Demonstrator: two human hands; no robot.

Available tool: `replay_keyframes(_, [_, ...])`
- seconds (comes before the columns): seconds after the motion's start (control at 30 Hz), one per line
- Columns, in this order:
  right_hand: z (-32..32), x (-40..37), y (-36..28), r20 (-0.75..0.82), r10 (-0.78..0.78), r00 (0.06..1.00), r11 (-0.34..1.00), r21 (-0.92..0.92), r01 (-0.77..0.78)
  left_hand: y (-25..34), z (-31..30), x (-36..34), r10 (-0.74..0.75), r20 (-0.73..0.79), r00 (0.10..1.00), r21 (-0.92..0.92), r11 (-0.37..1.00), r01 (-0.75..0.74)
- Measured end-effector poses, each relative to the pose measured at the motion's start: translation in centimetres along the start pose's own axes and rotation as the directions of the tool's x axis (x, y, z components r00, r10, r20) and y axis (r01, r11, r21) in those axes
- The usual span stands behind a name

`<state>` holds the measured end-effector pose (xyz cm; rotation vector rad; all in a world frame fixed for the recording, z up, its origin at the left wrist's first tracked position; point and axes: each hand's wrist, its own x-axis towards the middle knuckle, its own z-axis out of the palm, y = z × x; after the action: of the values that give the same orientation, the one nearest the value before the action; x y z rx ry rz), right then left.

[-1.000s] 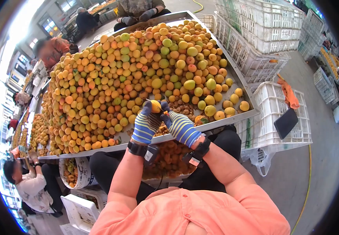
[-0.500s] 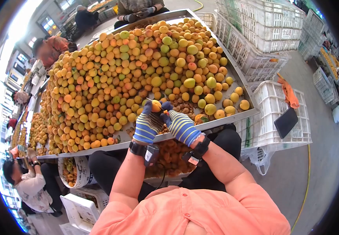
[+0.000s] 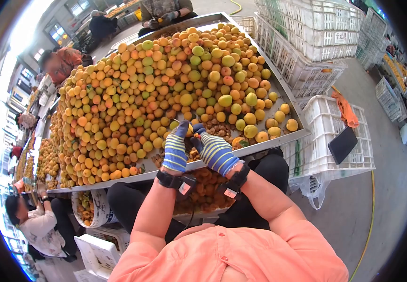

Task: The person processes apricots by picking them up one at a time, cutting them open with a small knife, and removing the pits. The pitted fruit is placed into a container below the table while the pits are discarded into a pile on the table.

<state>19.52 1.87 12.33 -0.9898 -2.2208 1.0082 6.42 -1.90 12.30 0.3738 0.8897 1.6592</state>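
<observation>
My left hand (image 3: pixel 175 149), in a blue, yellow and white striped glove with dark fingertips, is closed on a small yellow-orange apricot (image 3: pixel 190 129) at the tray's near edge. Close beside it, my right hand (image 3: pixel 214 148) wears a matching glove, its fingers pinched together against the fruit. A small bright orange bit shows at the right fingertips; what it belongs to is hidden. A thin pale sliver sticks out near the left fingertips, too small to name. Beyond both hands spreads a big heap of apricots (image 3: pixel 133 94). Brown pits (image 3: pixel 221 129) lie just past my right hand.
The metal tray (image 3: pixel 278 140) has a raised rim. Below it sits a container of orange fruit pieces (image 3: pixel 203 188). White crates (image 3: pixel 330 42) are stacked at right; a dark tablet (image 3: pixel 342 145) rests on one. A white bucket (image 3: pixel 101 207) stands left. Other people sit around the tray.
My left hand has turned a little and its fingers now cover more of the apricot. My right hand has shifted slightly left. The view has moved a little.
</observation>
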Motion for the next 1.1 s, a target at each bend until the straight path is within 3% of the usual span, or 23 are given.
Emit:
replay_keyframes(0.07, [-0.2, -0.2, -0.1, 0.007, 0.009, 1.0, 1.0, 0.022, -0.009, 0.0, 0.4, -0.2, 0.102, -0.036, 0.994, 0.201, 0.975, -0.093])
replay_keyframes(0.17, [3.9, 0.7, 4.1, -0.103, -0.164, 0.981, 0.901, 0.39, 0.191, -0.3, 0.1, 0.4, 0.193, -0.031, 0.981, 0.396, 0.903, -0.165])
replay_keyframes(0.2, [1.6, 0.1, 2.5, -0.023, -0.287, 0.958, 0.939, 0.193, 0.286, -0.3, 0.0, 0.4, 0.208, -0.015, 0.978, 0.418, 0.89, -0.183])
replay_keyframes(0.23, [0.6, -0.2, 1.8, 0.145, -0.085, 0.986, 0.89, 0.456, 0.009, -0.3, -0.2, 0.4, 0.226, -0.001, 0.974, 0.438, 0.876, -0.203])
replay_keyframes(0.27, [-0.2, -0.2, 1.2, 0.355, 0.066, 0.933, 0.723, 0.628, -0.29, -0.1, -0.8, 0.6, 0.233, 0.03, 0.972, 0.461, 0.86, -0.22])
replay_keyframes(0.3, [-0.7, -0.1, 0.9, 0.573, 0.142, 0.807, 0.463, 0.683, -0.566, -0.2, -1.2, 0.7, 0.198, 0.018, 0.98, 0.399, 0.897, -0.189])
replay_keyframes(0.33, [-1.2, 0.2, 1.0, 0.632, 0.105, 0.767, 0.539, 0.612, -0.578, -0.1, -1.7, 0.8, 0.163, 0.007, 0.987, 0.336, 0.929, -0.156])
replay_keyframes(0.37, [-0.8, 0.2, 1.4, 0.494, 0.073, 0.866, 0.717, 0.578, -0.39, -0.1, -2.0, 0.8, 0.125, -0.001, 0.992, 0.27, 0.955, -0.121])
replay_keyframes(0.4, [0.0, 0.4, 2.2, 0.349, 0.004, 0.937, 0.853, 0.488, -0.185, 0.0, -1.9, 0.8, 0.181, 0.021, 0.983, 0.181, 0.966, -0.182])
replay_keyframes(0.43, [0.5, 0.7, 3.5, 0.164, -0.204, 0.965, 0.936, 0.322, 0.143, 0.1, -2.3, 1.0, 0.17, 0.004, 0.985, 0.15, 0.974, -0.169])
replay_keyframes(0.47, [1.1, 0.9, 4.7, -0.033, -0.395, 0.918, 0.917, 0.044, 0.396, 0.2, -3.2, 1.2, 0.16, -0.014, 0.987, 0.116, 0.981, -0.157])
replay_keyframes(0.5, [-1.0, 0.9, 3.2, 0.099, -0.153, 0.983, 0.969, 0.208, 0.13, 0.4, -3.8, 1.2, 0.148, -0.032, 0.988, 0.081, 0.986, -0.145])
replay_keyframes(0.57, [-1.9, 1.4, 1.8, 0.055, 0.179, 0.982, 0.862, 0.473, -0.184, 0.3, -4.4, 1.3, 0.132, -0.029, 0.991, 0.148, 0.981, -0.126])
replay_keyframes(0.6, [-2.1, 1.4, 1.4, -0.077, 0.077, 0.994, 0.873, 0.487, -0.03, 0.2, -4.4, 1.3, 0.131, -0.017, 0.991, 0.195, 0.973, -0.125])
replay_keyframes(0.7, [-1.8, 1.9, 1.1, -0.123, -0.021, 0.992, 0.982, 0.183, 0.043, -0.8, -3.6, 1.1, 0.101, 0.056, 0.993, 0.341, 0.933, -0.114])
replay_keyframes(0.73, [-1.6, 2.0, 1.1, -0.118, -0.038, 0.992, 0.993, 0.105, 0.051, -1.2, -3.4, 1.1, 0.092, 0.093, 0.991, 0.261, 0.959, -0.114])
replay_keyframes(0.83, [-1.9, 2.2, 1.2, -0.11, -0.051, 0.993, 0.99, 0.125, 0.065, -1.2, -2.2, 0.5, 0.108, 0.152, 0.983, 0.046, 0.992, -0.116])
replay_keyframes(0.93, [-0.5, 2.7, 2.9, -0.217, -0.017, 0.976, 0.962, 0.262, 0.075, -0.2, 0.3, -1.0, 0.109, 0.204, 0.973, -0.158, 0.984, -0.077])
replay_keyframes(0.97, [-0.8, 2.5, 2.7, -0.152, 0.022, 0.988, 0.969, 0.245, 0.016, -0.1, 0.9, -1.2, 0.11, 0.23, 0.967, -0.226, 0.972, -0.057])
replay_keyframes(1.03, [-1.5, 2.0, 2.1, -0.033, 0.103, 0.994, 0.976, 0.197, -0.094, -0.9, 0.5, -0.6, 0.163, 0.215, 0.963, -0.195, 0.973, -0.122])
replay_keyframes(1.07, [-0.4, 1.9, 2.2, -0.123, -0.019, 0.992, 0.955, 0.292, 0.055, -1.5, 0.2, -0.4, 0.167, 0.198, 0.966, -0.162, 0.977, -0.136])
replay_keyframes(1.1, [0.1, 1.5, 2.6, -0.118, -0.018, 0.993, 0.975, 0.218, 0.043, -2.0, -0.1, -0.3, 0.171, 0.179, 0.969, -0.13, 0.98, -0.149])
